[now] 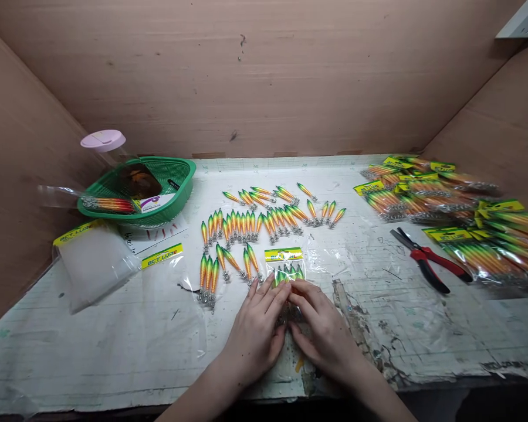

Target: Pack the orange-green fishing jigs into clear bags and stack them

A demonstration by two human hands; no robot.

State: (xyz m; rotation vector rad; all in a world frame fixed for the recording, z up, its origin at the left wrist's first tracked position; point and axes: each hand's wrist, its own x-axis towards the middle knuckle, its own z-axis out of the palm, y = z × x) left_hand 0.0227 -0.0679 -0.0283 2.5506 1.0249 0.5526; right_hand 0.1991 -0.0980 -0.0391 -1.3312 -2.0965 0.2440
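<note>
Both of my hands meet at the front middle of the table over a clear packet of lures point(289, 273) with a yellow header. My left hand point(257, 322) has its fingers laid over the packet's left side, and my right hand point(323, 328) curls around its right side. Their fingers cover the lower half of the packet, so the hooks there are mostly hidden. Just beyond lie loose green-and-orange fishing lures point(240, 225) in rough rows, with a small group of lures point(208, 275) to the left of my hands.
At the left stand a green basket point(171, 205), a stack of clear bags point(99, 264) and a single empty bag point(167, 305) with a yellow header. Red-handled pliers point(431, 261) lie to the right, beside piled packed lures point(422, 193). Cardboard walls point(264, 76) enclose the table.
</note>
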